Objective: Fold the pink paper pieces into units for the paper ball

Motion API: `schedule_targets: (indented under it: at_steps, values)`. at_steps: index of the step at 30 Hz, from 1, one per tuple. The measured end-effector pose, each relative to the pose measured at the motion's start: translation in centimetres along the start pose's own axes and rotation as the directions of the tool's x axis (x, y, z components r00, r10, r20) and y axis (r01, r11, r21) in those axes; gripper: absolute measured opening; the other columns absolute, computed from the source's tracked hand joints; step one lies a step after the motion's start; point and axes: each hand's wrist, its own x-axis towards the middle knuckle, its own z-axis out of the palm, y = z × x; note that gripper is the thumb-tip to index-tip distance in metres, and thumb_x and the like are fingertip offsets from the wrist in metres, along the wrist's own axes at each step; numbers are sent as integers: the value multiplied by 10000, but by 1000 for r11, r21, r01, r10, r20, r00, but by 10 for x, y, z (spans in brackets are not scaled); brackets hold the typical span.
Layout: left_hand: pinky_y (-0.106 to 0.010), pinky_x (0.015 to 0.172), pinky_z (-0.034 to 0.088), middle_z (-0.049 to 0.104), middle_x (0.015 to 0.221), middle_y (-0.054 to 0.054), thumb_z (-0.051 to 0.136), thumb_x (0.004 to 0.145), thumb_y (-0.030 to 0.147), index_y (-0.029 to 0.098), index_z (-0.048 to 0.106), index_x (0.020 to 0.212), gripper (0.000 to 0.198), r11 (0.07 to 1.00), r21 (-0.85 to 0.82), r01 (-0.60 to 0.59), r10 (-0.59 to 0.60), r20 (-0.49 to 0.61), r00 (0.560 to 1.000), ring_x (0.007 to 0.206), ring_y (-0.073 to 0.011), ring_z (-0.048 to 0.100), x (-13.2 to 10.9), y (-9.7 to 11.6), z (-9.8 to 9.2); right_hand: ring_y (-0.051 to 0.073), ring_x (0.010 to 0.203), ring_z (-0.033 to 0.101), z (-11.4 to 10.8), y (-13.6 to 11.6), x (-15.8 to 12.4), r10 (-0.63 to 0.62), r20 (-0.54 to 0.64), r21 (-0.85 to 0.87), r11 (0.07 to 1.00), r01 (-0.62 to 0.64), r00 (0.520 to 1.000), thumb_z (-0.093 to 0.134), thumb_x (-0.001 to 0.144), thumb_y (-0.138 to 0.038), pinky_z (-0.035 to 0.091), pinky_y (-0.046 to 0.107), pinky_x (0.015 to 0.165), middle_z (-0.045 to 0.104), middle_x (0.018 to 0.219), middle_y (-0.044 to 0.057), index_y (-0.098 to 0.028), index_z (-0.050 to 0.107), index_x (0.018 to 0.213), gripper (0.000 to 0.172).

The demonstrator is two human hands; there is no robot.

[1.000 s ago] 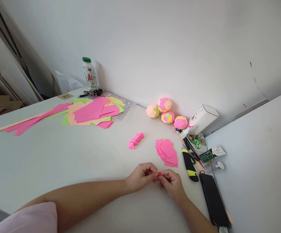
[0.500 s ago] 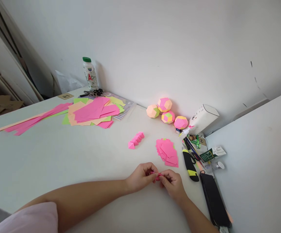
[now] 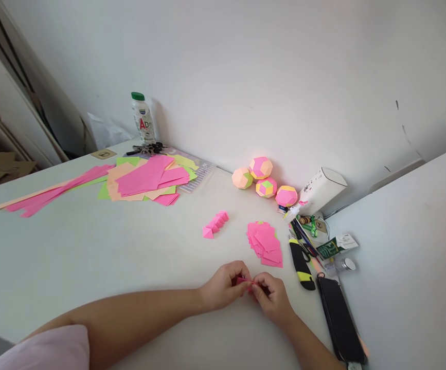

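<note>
Both my hands meet low in the middle of the head view, pinching one small pink piece of paper (image 3: 242,280) between them. My left hand (image 3: 226,285) grips it from the left with thumb and fingers. From the other side my right hand (image 3: 272,296) presses the same piece; most of the paper is hidden by the fingers. Just beyond my right hand lies a pile of pink paper pieces (image 3: 265,243). A short row of folded pink paper units (image 3: 215,225) rests farther up and left.
Coloured paper sheets (image 3: 145,177) and long strips (image 3: 58,190) lie at the left, a bottle (image 3: 143,119) behind them. Several paper balls (image 3: 261,168) sit by the wall. A utility knife (image 3: 302,263), a phone (image 3: 340,319) and a white box (image 3: 322,190) line the right side.
The pink paper has turned slightly in my fingers, with more of it showing by the left hand. Both hands still pinch it in nearly the same place.
</note>
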Motion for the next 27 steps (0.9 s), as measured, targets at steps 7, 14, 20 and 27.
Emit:
schedule_targets:
  at_steps: [7,14,20,27]
  values:
    - [-197,480,302,448,607,43,530,754,226,159,487,693,100,998,61,25,-25,3,1000,542,-78,374,-1,2,1,99,490,328,-1,-2,0,-45,70,-68,996,49,997,471,846,-268,260,219,457,387,554,-42,-184,435,640,226]
    - [-202,475,291,450,587,43,553,738,256,158,474,649,154,997,64,47,-48,13,999,530,-79,359,0,-1,0,103,502,310,-2,-5,1,-56,75,-119,991,65,996,458,835,-237,245,236,482,342,538,-46,-189,373,578,275]
    - [-196,436,218,337,517,78,568,754,345,188,354,582,316,994,104,11,-12,5,1000,485,-67,263,0,-9,0,99,480,349,-2,-7,0,-13,64,-23,1000,14,998,480,803,-232,266,222,454,421,530,-31,-182,426,573,241]
    - [-210,444,174,223,500,81,525,791,474,194,225,525,489,981,154,-116,116,12,993,491,-67,196,2,-18,-1,100,448,441,-2,-12,3,92,28,89,992,-95,995,541,779,-281,331,210,427,548,513,5,-158,530,550,261]
